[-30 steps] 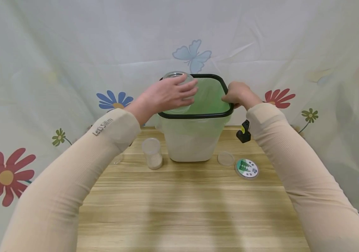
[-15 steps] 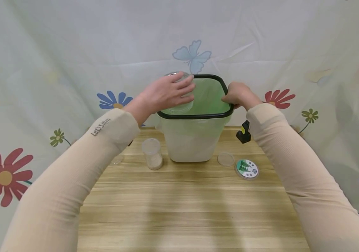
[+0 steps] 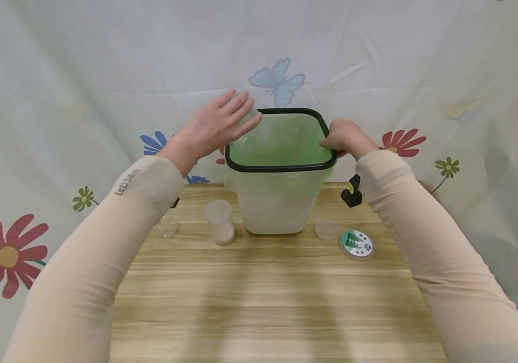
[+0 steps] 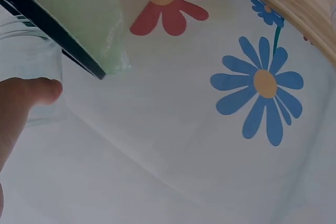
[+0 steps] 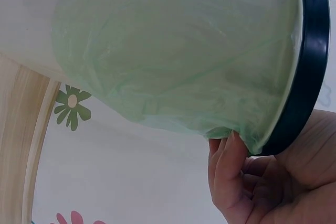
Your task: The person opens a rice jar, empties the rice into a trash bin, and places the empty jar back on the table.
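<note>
A white trash bin (image 3: 277, 206) with a black rim ring (image 3: 281, 168) and a green bag (image 3: 281, 138) lining it stands at the back of the table. Just beyond its left rim, my left hand (image 3: 220, 121) is raised and holds a clear jar. In the head view the hand hides most of that jar; the left wrist view shows the jar (image 4: 34, 61) with the thumb (image 4: 39, 90) across it. My right hand (image 3: 347, 137) grips the bin's right rim. In the right wrist view, its curled fingers (image 5: 231, 166) press the bag's folded edge under the rim.
A clear jar with whitish contents (image 3: 220, 222) stands left of the bin. To the right lie a clear lid (image 3: 326, 229) and a round lid with a green-and-white label (image 3: 356, 244). A small black object (image 3: 352, 191) stands behind them. A flowered curtain (image 3: 150, 60) surrounds the table.
My left hand has moved left and slightly up with the clear jar, from over the bin's opening to its left rim. The right hand has stayed on the rim.
</note>
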Motion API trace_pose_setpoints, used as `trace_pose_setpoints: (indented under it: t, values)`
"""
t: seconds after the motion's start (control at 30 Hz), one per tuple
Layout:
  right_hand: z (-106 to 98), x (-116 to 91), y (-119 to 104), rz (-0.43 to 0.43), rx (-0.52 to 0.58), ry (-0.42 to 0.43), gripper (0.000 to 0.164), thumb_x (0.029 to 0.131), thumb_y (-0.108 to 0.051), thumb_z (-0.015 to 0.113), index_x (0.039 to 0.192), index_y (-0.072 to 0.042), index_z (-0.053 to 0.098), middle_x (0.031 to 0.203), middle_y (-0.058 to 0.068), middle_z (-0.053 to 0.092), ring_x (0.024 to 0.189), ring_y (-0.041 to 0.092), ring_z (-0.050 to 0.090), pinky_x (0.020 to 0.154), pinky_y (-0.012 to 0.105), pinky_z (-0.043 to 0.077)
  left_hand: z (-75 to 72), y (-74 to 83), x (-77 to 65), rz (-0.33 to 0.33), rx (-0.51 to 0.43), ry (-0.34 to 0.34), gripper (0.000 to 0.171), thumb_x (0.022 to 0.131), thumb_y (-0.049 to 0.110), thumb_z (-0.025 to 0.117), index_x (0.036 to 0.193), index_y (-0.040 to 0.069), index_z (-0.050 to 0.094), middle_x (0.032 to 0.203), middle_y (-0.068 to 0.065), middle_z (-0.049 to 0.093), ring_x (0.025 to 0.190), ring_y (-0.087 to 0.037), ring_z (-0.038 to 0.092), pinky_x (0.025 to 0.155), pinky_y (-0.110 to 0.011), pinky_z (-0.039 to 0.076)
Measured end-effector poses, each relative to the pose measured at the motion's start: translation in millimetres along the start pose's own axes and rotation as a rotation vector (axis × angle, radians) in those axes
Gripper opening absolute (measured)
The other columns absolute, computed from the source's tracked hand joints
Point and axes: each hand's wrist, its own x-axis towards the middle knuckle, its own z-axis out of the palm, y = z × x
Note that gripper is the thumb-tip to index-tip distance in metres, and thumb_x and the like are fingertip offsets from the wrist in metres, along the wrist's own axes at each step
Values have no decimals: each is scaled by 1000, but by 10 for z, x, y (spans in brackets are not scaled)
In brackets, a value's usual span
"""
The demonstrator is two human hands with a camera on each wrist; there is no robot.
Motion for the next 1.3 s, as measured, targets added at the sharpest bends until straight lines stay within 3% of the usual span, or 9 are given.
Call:
trace_pose_setpoints:
  t: [0.2,0.4,0.67,0.77,1.0,1.13,1.3]
  values:
    - [-3,15,7,1,3,4,17,86,-15,47,77,0,46,74,12,52,45,11,55,47,24,50,67,-23,-82,-94,-45,63,75,77,7,72,139,2,31,139,-24,38,128,-35,36,107,-41,31]
    - [0,33,27,2,17,5,16,86,-14,47,78,0,46,77,13,51,48,13,58,48,24,51,126,-48,-171,-177,-128,113,69,78,4,69,136,-1,32,138,-25,39,125,-36,40,105,-40,35]
    - [-5,14,30,-8,26,5,16,86,-14,47,81,1,45,81,14,49,50,15,60,50,25,52,243,-63,-334,-343,-244,157,62,81,8,63,134,-6,34,136,-26,41,120,-39,44,102,-42,38]
    - [-8,8,33,-10,28,9,16,86,-14,47,81,1,45,81,14,50,49,14,59,50,25,52,286,-56,-394,-401,-270,135,66,79,13,65,133,-7,34,134,-26,43,119,-39,45,102,-42,38]
    - [-4,22,56,-9,13,13,16,85,-14,47,79,0,45,82,15,51,49,14,60,49,25,52,387,-16,-529,-559,-444,-13,85,72,22,74,136,-8,27,137,-27,37,123,-40,39,107,-44,32]
    - [-7,24,64,-12,6,14,15,84,-14,46,79,0,44,84,16,50,50,15,60,49,24,51,467,26,-624,-659,-536,19,90,68,22,79,135,-8,28,135,-28,39,122,-41,39,107,-46,32]
    - [-14,22,68,-7,13,15,15,84,-14,46,80,1,44,84,16,50,46,11,56,49,24,51,579,115,-726,-704,-566,78,89,65,21,81,132,-10,30,130,-28,42,118,-42,42,104,-46,35]
